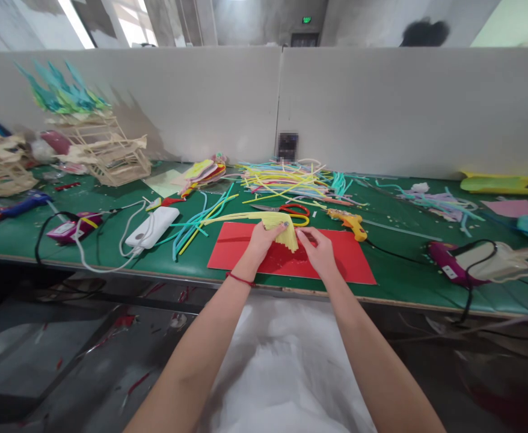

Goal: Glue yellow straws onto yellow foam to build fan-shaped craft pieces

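My left hand presses its fingers down on a fan of yellow strips lying on a red sheet at the front of the green table. Just right of it, my right hand rests on the red sheet with its fingers curled at the lower edge of the same yellow fan. A red cord circles my left wrist. The long yellow tails of the strips run off to the left. Red-handled scissors lie just behind the fan.
A yellow glue gun lies right of the scissors. Loose coloured strips pile at the back centre. A white power bank with cables and a purple glue gun sit left; wooden models stand far left. A white partition backs the table.
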`<state>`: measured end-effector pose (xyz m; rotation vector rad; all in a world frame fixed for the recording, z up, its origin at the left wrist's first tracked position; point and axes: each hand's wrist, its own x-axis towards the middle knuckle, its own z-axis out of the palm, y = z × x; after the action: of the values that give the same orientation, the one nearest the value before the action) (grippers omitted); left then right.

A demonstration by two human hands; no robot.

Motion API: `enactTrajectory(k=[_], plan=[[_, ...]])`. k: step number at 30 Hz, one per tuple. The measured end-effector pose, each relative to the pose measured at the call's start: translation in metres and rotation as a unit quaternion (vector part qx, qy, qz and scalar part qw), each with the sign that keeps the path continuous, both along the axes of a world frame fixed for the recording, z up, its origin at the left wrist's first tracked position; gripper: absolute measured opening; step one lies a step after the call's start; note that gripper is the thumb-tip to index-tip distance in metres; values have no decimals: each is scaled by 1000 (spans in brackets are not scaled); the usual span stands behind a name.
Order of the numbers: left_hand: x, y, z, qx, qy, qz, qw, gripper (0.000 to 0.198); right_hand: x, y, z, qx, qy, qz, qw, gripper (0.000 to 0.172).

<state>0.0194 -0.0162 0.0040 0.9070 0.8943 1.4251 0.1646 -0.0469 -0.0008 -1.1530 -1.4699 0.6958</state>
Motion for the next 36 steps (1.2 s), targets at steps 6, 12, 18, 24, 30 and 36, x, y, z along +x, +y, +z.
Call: enactTrajectory(k=[6,12,18,24,30,36], plan=[[-1,-3,3,0,28,-5,1000,42,0,1,-1,-7,7,-1,1000,29],[0,-4,6,-5,35,-1,999,40,-1,1,0,-13,12,1,1000,29],[0,-4,6,-3,47,-5,999,38,-1,1,1,-10,8,0,1000,29],[0,-5,9,-4,64,3,998,40,0,1,0,-6,3,-5,1000,29],[0,-5,8,1,73,13,997,40,0,1,-1,-6,3,2,1000,27],[0,-5,8,2,78,12,997,37,0,1,0,0,-3,0,1000,30]])
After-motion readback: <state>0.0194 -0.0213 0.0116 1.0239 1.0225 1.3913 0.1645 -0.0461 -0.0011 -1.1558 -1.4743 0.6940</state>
